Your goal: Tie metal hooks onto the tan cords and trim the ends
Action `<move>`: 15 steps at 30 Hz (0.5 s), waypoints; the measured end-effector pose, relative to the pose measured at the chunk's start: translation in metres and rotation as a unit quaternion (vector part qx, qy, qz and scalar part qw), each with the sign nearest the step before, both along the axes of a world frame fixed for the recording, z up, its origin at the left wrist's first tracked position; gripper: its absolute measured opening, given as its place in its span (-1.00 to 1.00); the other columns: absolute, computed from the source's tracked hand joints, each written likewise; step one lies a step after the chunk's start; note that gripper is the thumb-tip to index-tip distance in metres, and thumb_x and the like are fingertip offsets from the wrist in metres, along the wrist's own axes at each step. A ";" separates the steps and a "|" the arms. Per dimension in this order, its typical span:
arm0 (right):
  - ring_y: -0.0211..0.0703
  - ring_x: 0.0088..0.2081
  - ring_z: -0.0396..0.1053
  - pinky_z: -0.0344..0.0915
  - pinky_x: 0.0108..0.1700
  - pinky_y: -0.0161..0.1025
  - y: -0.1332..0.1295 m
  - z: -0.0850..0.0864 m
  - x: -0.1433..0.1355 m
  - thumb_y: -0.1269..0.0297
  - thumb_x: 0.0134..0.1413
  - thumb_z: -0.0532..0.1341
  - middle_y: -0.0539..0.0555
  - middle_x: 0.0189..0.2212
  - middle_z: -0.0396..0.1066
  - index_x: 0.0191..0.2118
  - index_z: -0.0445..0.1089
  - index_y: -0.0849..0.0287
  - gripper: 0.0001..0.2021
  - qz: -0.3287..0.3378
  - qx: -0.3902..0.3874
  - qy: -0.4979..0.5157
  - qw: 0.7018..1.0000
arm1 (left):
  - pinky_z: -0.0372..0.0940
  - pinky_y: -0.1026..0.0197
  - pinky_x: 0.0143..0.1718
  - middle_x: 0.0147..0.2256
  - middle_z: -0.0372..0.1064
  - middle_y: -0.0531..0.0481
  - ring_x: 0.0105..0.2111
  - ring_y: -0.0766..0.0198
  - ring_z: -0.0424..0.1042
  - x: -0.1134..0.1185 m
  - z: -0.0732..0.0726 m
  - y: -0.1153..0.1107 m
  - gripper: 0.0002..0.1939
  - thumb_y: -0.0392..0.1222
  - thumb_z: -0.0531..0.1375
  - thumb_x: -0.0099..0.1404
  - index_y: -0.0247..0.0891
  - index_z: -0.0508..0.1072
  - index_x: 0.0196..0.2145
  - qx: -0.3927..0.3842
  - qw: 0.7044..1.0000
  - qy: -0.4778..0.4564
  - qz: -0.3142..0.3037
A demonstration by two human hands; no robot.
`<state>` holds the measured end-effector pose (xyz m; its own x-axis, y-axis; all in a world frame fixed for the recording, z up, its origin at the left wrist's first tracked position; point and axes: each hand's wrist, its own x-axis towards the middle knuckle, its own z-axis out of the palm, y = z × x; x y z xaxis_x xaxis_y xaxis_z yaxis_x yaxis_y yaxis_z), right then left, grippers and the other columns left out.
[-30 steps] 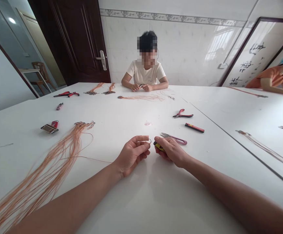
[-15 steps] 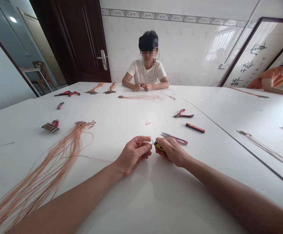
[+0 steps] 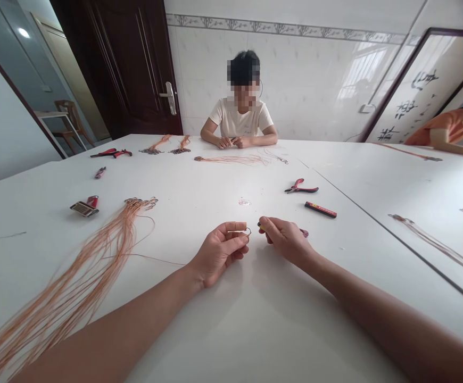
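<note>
With the left hand (image 3: 221,250), pinched one dark hook (image 3: 250,231) at twelve o'clock between thumb and forefinger; with the right hand (image 3: 285,239), clasped one yellow lighter (image 3: 261,226), mostly hidden, just drawn back toward three o'clock, so parted it from the hook. Farther off, saw one orange line bundle (image 3: 115,239) at ten, hooks too clustered to count, one pair of pliers (image 3: 310,189) at one, one co-worker (image 3: 240,123) at twelve.

Both forearms (image 3: 155,303) are bare to the wrists (image 3: 199,276), and a tan, banded wrap (image 3: 237,226) covers the left hand's (image 3: 220,251) index finger, toward one o'clock.
</note>
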<state>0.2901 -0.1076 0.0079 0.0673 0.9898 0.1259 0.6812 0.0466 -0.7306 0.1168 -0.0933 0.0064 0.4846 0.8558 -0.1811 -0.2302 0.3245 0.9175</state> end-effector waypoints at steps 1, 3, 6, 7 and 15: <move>-0.31 -0.58 0.10 -0.07 -0.53 -0.33 0.001 -0.002 0.001 -0.09 0.07 -0.18 -0.04 -0.65 0.17 -0.56 0.23 0.16 -0.51 0.003 0.011 -0.044 0.999 | 0.18 0.26 -0.34 -0.41 0.25 0.08 -0.44 0.41 0.29 0.000 0.000 0.000 -0.70 -0.21 0.26 -0.01 -0.19 0.37 -0.26 0.001 1.000 -0.002 0.001; -0.28 -0.55 0.12 -0.08 -0.52 -0.32 0.002 -0.006 0.002 -0.05 0.08 -0.16 -0.02 -0.62 0.20 -0.58 0.20 0.16 -0.55 0.020 0.033 -0.119 0.992 | 0.17 0.28 -0.35 -0.43 0.26 0.09 -0.45 0.42 0.28 0.000 0.000 0.000 -0.71 -0.21 0.26 -0.02 -0.19 0.37 -0.27 -0.001 1.000 -0.009 0.002; -0.24 -0.47 0.17 0.00 -0.46 -0.30 0.004 -0.011 0.003 0.04 0.06 -0.05 0.03 -0.54 0.23 -0.58 0.20 0.17 -0.64 0.053 0.078 -0.192 0.977 | 0.17 0.29 -0.37 -0.46 0.27 0.10 -0.46 0.43 0.28 0.001 0.000 -0.001 -0.73 -0.23 0.26 -0.02 -0.19 0.38 -0.29 -0.004 1.000 -0.017 0.002; -0.22 -0.43 0.18 0.03 -0.42 -0.29 0.004 -0.013 0.003 0.08 0.05 -0.02 0.05 -0.52 0.24 -0.55 0.23 0.17 -0.68 0.064 0.092 -0.203 0.973 | 0.17 0.30 -0.37 -0.46 0.28 0.10 -0.47 0.43 0.29 0.001 0.000 -0.001 -0.73 -0.24 0.26 -0.01 -0.19 0.38 -0.29 -0.004 1.000 -0.018 0.003; -0.15 -0.23 0.24 0.13 -0.22 -0.20 -0.008 -0.002 -0.008 0.36 -0.01 0.03 0.04 -0.36 0.37 -0.34 0.36 0.10 -0.83 0.050 0.171 -0.050 0.983 | 0.16 0.30 -0.37 -0.44 0.28 0.09 -0.45 0.43 0.30 0.001 0.000 -0.001 -0.70 -0.20 0.26 -0.01 -0.17 0.36 -0.26 -0.002 1.000 -0.010 0.010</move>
<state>0.2825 -0.1161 0.0058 -0.0583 0.8890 0.4542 0.7275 0.3494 -0.5905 0.1182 -0.0947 0.0063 0.4704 0.8649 -0.1750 -0.2555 0.3233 0.9112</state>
